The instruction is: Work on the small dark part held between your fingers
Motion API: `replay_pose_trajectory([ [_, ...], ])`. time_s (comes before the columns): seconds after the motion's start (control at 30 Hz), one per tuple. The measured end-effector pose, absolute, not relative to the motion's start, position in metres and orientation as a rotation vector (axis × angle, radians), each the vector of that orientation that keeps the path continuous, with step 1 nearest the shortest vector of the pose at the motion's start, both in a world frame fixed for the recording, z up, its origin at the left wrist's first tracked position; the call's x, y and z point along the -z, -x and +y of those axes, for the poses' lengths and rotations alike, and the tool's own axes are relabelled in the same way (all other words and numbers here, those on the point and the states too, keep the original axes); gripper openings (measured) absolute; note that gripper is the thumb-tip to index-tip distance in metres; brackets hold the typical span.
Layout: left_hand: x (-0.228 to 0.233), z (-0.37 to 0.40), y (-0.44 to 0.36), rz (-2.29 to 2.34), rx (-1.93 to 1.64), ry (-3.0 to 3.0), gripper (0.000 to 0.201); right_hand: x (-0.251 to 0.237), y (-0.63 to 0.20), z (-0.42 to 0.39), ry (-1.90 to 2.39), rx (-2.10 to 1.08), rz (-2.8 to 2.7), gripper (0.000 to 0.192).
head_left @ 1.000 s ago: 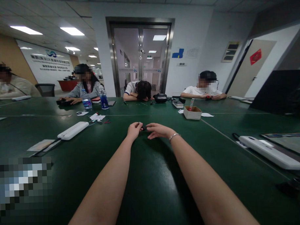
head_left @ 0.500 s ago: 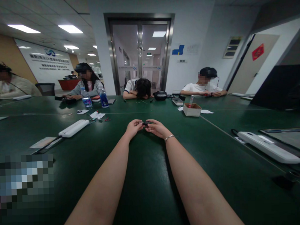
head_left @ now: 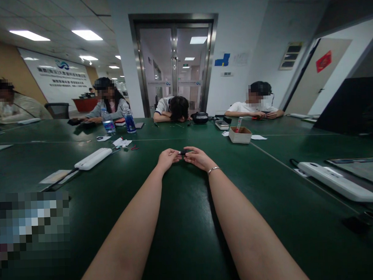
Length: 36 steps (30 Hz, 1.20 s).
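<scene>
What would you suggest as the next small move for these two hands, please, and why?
I would probably turn the small black object slightly. The left hand and the right hand seem to pinch it from opposite sides and partly cover its ends, so a gentle turn might bring more of it into view.

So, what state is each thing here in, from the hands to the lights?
Left hand: pinching the small dark object
Right hand: pinching it too
Small dark object: held between both hands
Clear bottle: upright
Blue bottle: upright
Box: open-topped, a clear tube-like thing sticking out
Glass doors: shut
Ceiling lights: on
</scene>
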<state>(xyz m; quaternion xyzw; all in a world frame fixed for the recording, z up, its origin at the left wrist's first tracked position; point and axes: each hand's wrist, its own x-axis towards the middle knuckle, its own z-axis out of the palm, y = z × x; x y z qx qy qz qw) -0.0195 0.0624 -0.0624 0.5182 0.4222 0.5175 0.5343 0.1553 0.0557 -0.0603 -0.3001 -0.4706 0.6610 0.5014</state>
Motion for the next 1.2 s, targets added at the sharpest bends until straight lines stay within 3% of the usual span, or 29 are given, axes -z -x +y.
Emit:
replay_pose_trajectory([
  [0.63, 0.061, 0.0567, 0.0261, 1.318, -1.073, -1.687, 0.051, 0.0581, -0.1566, 0.0545, 0.718, -1.642, -1.23, 0.033],
  [0.9, 0.0623, 0.0578, 0.0271, 1.283, -1.115, -1.681, 0.047, 0.0565, -0.1552, 0.0534, 0.742, -1.637, -1.215, 0.028],
  [1.2, 0.0595, 0.0583, 0.025, 1.176, -1.162, -1.544, 0.024, 0.0562, -0.1542, 0.0529, 0.759, -1.629, -1.143, 0.025],
])
